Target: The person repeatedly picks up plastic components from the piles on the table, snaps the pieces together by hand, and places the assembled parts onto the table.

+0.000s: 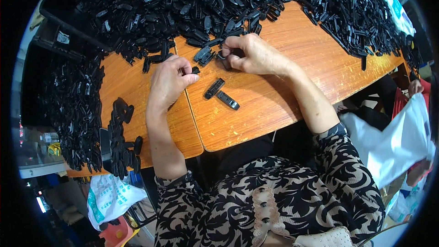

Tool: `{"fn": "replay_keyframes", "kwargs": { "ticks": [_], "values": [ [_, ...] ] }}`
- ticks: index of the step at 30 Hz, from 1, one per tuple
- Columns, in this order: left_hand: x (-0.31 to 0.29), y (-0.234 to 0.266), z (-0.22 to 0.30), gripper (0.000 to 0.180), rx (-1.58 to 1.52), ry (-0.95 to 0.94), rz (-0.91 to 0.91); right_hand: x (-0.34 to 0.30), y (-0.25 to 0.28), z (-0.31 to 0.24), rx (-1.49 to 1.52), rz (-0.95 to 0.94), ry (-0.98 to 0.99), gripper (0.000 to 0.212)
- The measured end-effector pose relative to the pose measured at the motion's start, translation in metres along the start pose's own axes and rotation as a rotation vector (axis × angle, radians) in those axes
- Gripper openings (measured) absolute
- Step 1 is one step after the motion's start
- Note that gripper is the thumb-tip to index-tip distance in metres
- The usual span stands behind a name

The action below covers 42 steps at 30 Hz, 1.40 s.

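Observation:
My left hand (pixel 169 81) is closed, with a small black plastic part (pixel 195 70) pinched between thumb and fingertips. To its right, my right hand (pixel 250 56) is curled shut at the edge of the heap; a dark piece (pixel 220 56) shows at its fingertips, partly hidden. Between the two hands lies a black plastic clip-like part (pixel 203 56). Nearer to me, two oblong black parts rest on the wood: a hollow-looking one (pixel 214 88) and a smoother one (pixel 227 100) touching or almost touching it.
A large heap of black plastic parts (pixel 151 13) covers the table's far side, continuing right (pixel 347 13) and left (pixel 75 105). Stacked black pieces (pixel 121 142) stand near the left edge. A seam crosses the wooden table (pixel 256 119). White bags hang at left (pixel 114 196) and right (pixel 388 132), where another person's hand (pixel 415 87) shows.

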<state>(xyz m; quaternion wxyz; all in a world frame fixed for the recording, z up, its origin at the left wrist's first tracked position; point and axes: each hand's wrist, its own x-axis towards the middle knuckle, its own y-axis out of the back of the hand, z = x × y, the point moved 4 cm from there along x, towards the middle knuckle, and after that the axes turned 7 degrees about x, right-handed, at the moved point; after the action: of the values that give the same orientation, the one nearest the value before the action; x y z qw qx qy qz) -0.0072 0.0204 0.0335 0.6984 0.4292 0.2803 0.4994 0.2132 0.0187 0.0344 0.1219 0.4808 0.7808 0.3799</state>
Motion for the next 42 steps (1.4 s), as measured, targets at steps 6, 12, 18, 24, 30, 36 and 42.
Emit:
{"fn": "replay_keyframes", "kwargs": {
  "ticks": [6, 12, 18, 24, 30, 36, 42],
  "values": [
    [0.007, -0.009, 0.006, 0.019, -0.361, 0.044, 0.023, 0.004, -0.013, 0.023, 0.083, 0.342, 0.075, 0.026],
    [0.003, -0.023, 0.013, 0.028, -0.455, -0.020, -0.015, 0.008, -0.009, 0.020, 0.535, 0.188, -0.180, 0.025],
    [0.007, -0.034, 0.016, 0.025, -0.644, 0.024, -0.103, 0.005, -0.028, 0.011, 0.708, 0.010, -0.228, 0.024],
    [0.006, -0.034, 0.022, 0.023, -0.673, 0.014, -0.087, 0.002, -0.029, 0.007, 0.842, -0.133, -0.427, 0.029],
    [0.007, -0.038, 0.024, 0.023, -0.477, -0.149, 0.039, -0.001, -0.026, 0.010, 0.842, -0.172, -0.574, 0.034],
    [0.009, -0.040, 0.018, 0.024, -0.762, -0.162, 0.078, -0.001, -0.031, 0.008, 0.659, -0.021, -0.502, 0.040],
    [0.011, -0.029, 0.013, 0.032, -0.910, -0.323, 0.067, -0.001, -0.022, 0.001, 0.920, -0.179, -0.156, 0.041]
  ]
}}
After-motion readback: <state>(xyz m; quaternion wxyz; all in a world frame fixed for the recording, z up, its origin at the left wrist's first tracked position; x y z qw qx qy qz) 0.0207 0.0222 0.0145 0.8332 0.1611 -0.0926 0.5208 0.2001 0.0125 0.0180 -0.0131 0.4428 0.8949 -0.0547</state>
